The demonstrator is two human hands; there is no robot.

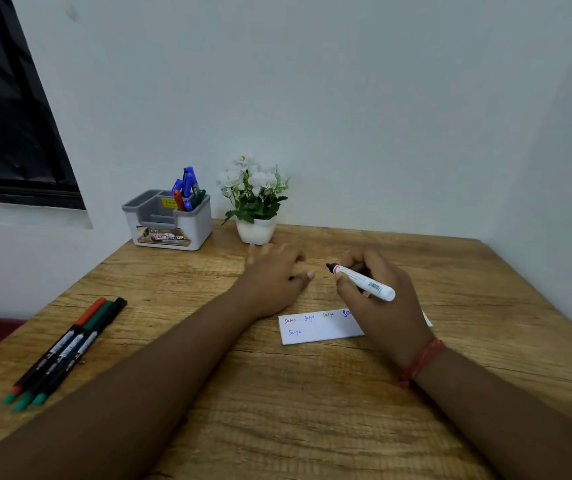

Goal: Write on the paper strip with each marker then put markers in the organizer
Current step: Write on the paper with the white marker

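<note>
While the right hand (378,292) grips a white marker (364,281) above the wooden table (277,393), its uncapped tip pointing left, the left hand (275,275) rests loosely curled, holding nothing. The paper strip (315,327) lies partly beneath the right hand. Three markers (70,348) lie far left; the organizer (168,220) stands at the back holding more.

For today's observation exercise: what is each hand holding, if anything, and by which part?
The right hand holds a white marker around the front of its barrel, just behind the tip. The left hand holds nothing.
</note>
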